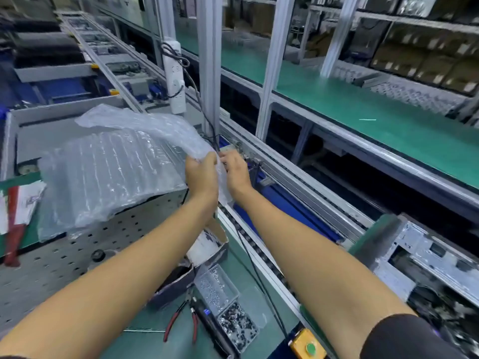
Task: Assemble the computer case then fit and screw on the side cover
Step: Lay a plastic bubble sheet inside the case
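Observation:
A clear bubble-wrap bag (108,164) covers a flat grey metal panel, probably the side cover, which rests on the perforated grey computer case (64,255) at the left. My left hand (202,174) is shut on the bag's right corner. Just to its right, my right hand (234,171) also pinches the plastic, its fingers partly hidden behind the bag's edge. A clear divided box of screws (225,301) sits near the bench's front edge.
A conveyor rail (298,187) runs diagonally at the right, with another open case (427,268) on it. Red-handled pliers (181,322), a black screwdriver (207,325), a small cardboard box (207,244) and a yellow button box (308,345) lie near me. An upright post with cables (210,73) stands ahead.

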